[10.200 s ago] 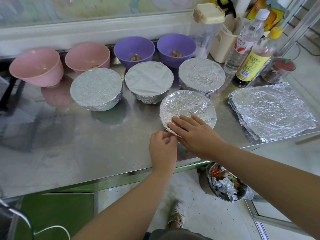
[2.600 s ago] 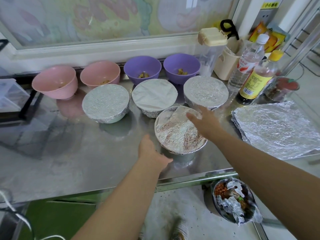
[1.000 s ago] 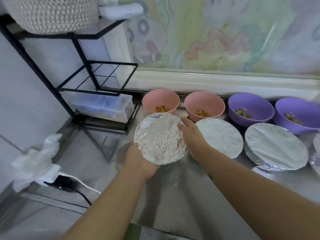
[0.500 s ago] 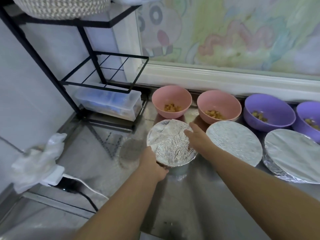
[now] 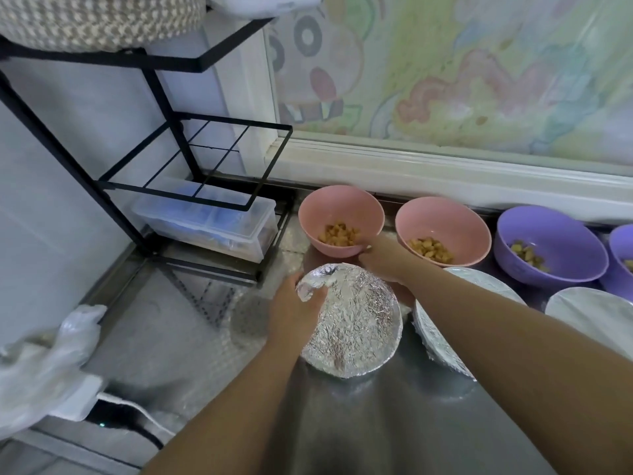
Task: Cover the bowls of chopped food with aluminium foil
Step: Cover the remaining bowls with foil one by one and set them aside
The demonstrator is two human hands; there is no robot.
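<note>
Head cam, looking down. The foil-covered bowl point(image 5: 352, 323) sat on the steel counter point(image 5: 359, 423), pretty much front & centre. Just right of it were 2 more foil-topped bowls. The nearer 1 point(image 5: 440, 341) was v close, maybe touching, couldn't tell. The other point(image 5: 589, 313) was further right by the frame edge.

The left hand point(image 5: 294, 313) was clamped on the foil-covered bowl's left rim. The foil puckered up into a lump right where hand met rim. Elsewhere the foil looked crinkly but tucked down over the edge.

The right hand point(image 5: 383, 262) was stretched past the far side of that bowl to the back row. It met the lower wall of the left pink bowl point(image 5: 339, 214) on its near-right side. I only saw the back of that hand, so tbh couldn't tell if the fingers were curled or straight, or if they gripped anything.

The back row ran along the white ledge point(image 5: 445, 173), all uncovered:
- the left pink bowl, w/ tan chopped bits point(image 5: 339, 234) in the bottom
- a 2nd pink bowl point(image 5: 445, 221), w/ the same kind of bits
- 1 purple bowl point(image 5: 551, 245), w/ similar bits
- a sliver of another purple one point(image 5: 624, 248), cut off by the frame

Other stuff:
- a black wire rack point(image 5: 191, 159) stood in the left corner
- a clear plastic box point(image 5: 205, 221) sat on its bottom level
- a woven basket point(image 5: 96, 18) sat up top
- some crumpled clear plastic point(image 5: 41, 358), blurry, lay near left by a white cable point(image 5: 137, 409)
</note>
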